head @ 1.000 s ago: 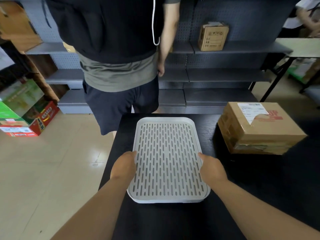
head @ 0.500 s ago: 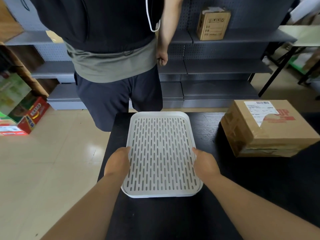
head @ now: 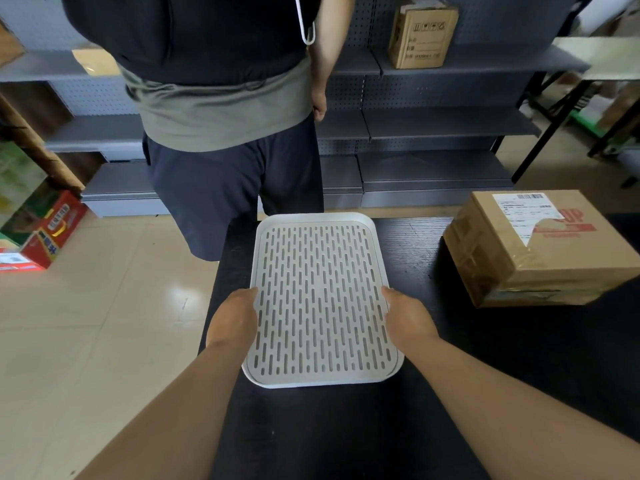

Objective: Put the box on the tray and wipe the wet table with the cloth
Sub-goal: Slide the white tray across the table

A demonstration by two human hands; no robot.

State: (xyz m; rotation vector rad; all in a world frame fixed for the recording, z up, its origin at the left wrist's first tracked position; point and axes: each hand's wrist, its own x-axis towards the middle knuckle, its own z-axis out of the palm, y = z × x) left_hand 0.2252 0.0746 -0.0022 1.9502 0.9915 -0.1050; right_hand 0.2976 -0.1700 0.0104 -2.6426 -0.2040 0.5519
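A white slotted tray (head: 320, 374) lies flat on the black table (head: 519, 358), near the table's left edge. My left hand (head: 233, 318) grips the tray's left rim and my right hand (head: 408, 318) grips its right rim. A taped cardboard box (head: 547, 247) with a shipping label sits on the table to the right of the tray, apart from it. No cloth is in view.
A person in dark shorts (head: 228, 188) stands right behind the table's far edge. Grey shelving (head: 433, 126) with a small carton (head: 420, 36) lines the back. Coloured boxes (head: 45, 230) sit on the floor at the left. Another table (head: 595, 57) stands at the far right.
The tray, held in both hands, has shifted left and towards the table's far edge. The standing person has shifted a little to the left.
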